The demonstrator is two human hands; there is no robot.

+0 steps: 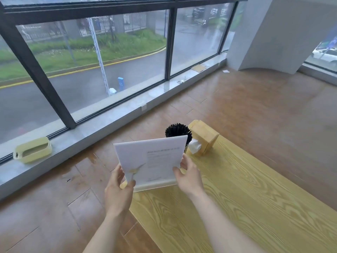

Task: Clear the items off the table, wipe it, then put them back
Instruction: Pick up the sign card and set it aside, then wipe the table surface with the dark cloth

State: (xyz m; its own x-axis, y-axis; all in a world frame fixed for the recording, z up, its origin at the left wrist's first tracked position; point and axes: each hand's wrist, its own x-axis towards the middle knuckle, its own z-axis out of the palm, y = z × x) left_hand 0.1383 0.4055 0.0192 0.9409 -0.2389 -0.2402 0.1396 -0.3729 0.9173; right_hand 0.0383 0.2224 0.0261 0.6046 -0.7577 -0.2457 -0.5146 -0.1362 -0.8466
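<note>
- Step in hand, as a judgement: either clearing items off the table (246, 198) or putting them back; the frame does not settle which. No cloth is in view.
- The left hand (119, 187) and the right hand (189, 177) hold an upright sign holder (151, 161) at centre frame, one hand at each lower side edge.
- State of the fingers: both sets are clamped on the sign holder, thumbs on the near face, the remaining fingers hidden behind it.
- The base of the sign holder sits at the near left corner of the table; whether it touches the surface cannot be told.
- Behind it, toward upper centre, a cup of black straws (179, 130) and a wooden tissue box (205, 138) stand on the far end of the table.
- A pale green basket (32, 149) rests on the window sill (102, 123) at left of frame.
- Next move, if clearing: keep the sign holder upright, carry it clear of the straws, and set it down off the table.
</note>
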